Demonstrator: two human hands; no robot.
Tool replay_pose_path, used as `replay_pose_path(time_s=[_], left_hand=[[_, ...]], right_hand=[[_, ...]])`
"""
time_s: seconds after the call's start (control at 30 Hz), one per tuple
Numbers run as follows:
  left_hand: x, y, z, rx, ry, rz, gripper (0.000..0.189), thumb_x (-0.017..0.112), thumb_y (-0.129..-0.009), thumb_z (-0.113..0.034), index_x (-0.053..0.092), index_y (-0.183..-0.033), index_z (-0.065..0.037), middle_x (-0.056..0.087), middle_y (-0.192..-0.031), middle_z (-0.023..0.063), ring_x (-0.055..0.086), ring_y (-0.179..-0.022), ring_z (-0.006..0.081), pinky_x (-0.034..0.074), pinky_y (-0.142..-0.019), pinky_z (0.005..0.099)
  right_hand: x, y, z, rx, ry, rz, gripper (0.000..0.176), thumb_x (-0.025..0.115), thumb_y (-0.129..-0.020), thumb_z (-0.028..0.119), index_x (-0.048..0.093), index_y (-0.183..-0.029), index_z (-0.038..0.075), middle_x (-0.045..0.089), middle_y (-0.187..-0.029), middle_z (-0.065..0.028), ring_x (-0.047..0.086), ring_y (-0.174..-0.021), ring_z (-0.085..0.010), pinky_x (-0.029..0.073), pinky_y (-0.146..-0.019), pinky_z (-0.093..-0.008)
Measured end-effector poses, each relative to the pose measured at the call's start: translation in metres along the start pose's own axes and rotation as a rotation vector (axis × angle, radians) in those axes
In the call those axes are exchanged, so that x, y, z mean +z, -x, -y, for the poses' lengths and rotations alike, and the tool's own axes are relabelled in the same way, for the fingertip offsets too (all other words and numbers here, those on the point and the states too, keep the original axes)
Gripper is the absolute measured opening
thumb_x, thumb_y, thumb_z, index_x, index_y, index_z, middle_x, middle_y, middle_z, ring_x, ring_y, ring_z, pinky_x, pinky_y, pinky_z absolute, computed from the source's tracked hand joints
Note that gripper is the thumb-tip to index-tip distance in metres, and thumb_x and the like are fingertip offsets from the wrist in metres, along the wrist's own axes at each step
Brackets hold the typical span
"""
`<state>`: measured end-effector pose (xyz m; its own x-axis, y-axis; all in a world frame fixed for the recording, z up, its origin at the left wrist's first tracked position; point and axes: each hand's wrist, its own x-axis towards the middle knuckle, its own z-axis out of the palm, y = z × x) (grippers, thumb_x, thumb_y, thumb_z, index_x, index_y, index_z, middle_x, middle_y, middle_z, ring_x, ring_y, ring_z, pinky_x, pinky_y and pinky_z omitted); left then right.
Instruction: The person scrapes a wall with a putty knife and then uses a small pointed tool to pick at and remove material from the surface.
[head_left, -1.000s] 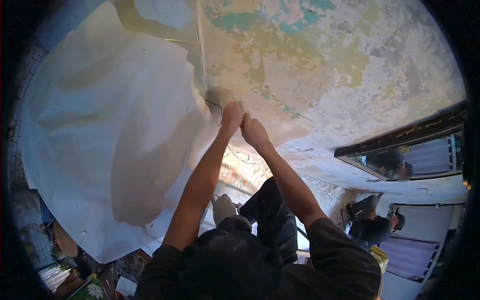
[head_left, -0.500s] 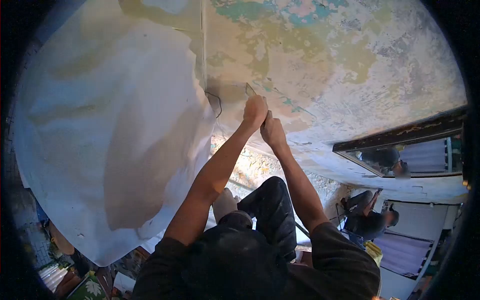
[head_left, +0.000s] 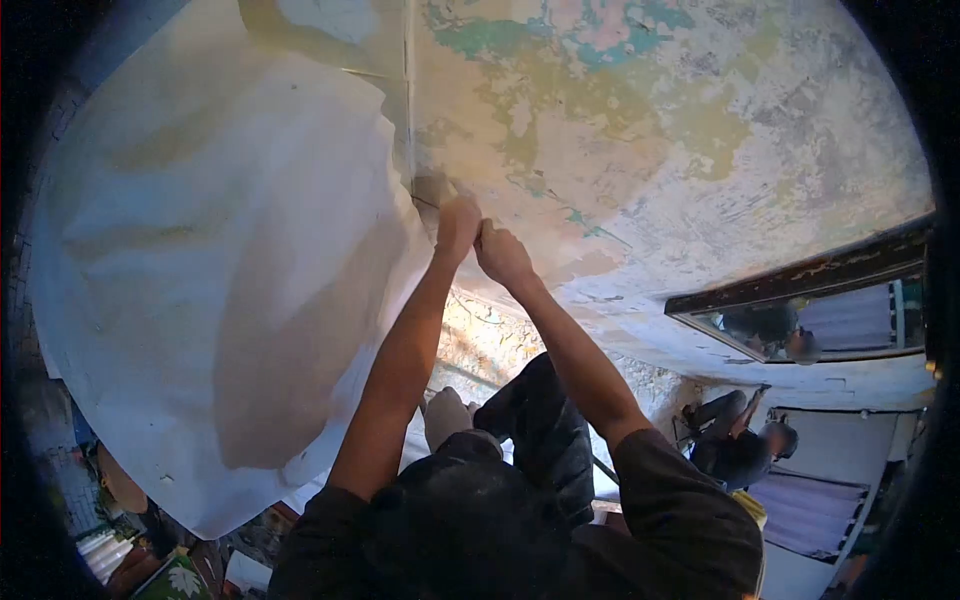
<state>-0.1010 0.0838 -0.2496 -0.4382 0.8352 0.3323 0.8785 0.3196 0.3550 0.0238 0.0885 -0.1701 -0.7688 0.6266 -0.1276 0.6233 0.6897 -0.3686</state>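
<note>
My left hand (head_left: 458,226) is closed around the upper part of a scraper (head_left: 449,188), whose thin blade shows only faintly beyond the fist. Just below and to the right, my right hand (head_left: 503,254) is closed on the lower end of the tool, mostly hidden by the fingers. The blade is against the patchy wall (head_left: 600,150), close to the vertical corner line. Worn paint in yellow, turquoise and whitish grey covers this wall.
A large pale sheet-like surface (head_left: 170,300) fills the left side. Loose flakes (head_left: 490,335) lie below my hands. To the right are a dark-framed mirror (head_left: 800,310), another person (head_left: 740,450) low down and a lilac curtain (head_left: 810,505).
Both hands and the scraper have moved left along the wall, closer to the corner. The other person has shifted slightly.
</note>
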Motion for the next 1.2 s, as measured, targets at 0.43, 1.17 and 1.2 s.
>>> replay_pose_path(time_s=[0.43, 1.17, 1.2], left_hand=[[0.007, 0.004, -0.064, -0.318, 0.445, 0.178, 0.036, 0.045, -0.086, -0.022, 0.064, -0.068, 0.003, 0.06, -0.072, 0.0264, 0.061, -0.07, 0.0422, 0.049, -0.066, 0.0485], [-0.01, 0.011, -0.066, -0.393, 0.402, 0.298, 0.034, 0.046, -0.086, -0.025, 0.066, -0.08, 0.003, 0.063, -0.084, 0.0266, 0.063, -0.081, 0.0414, 0.052, -0.068, 0.0469], [0.006, 0.01, -0.057, -0.302, 0.353, 0.195, 0.033, 0.046, -0.086, -0.023, 0.065, -0.079, 0.002, 0.063, -0.083, 0.0261, 0.063, -0.078, 0.041, 0.051, -0.065, 0.0477]], right_hand=[[-0.002, 0.035, -0.027, 0.178, -0.02, -0.103, 0.025, 0.042, -0.09, 0.021, 0.046, -0.099, -0.002, 0.06, -0.081, -0.0298, 0.06, -0.074, -0.0466, 0.048, -0.066, -0.0537], [0.034, 0.032, -0.051, 0.006, -0.159, -0.277, 0.016, 0.046, -0.088, 0.013, 0.042, -0.092, -0.003, 0.057, -0.066, -0.0305, 0.057, -0.062, -0.0471, 0.043, -0.053, -0.0547], [0.035, 0.024, -0.05, 0.007, -0.161, -0.277, 0.016, 0.046, -0.088, 0.013, 0.042, -0.092, -0.003, 0.057, -0.066, -0.0305, 0.057, -0.062, -0.0471, 0.043, -0.053, -0.0547]])
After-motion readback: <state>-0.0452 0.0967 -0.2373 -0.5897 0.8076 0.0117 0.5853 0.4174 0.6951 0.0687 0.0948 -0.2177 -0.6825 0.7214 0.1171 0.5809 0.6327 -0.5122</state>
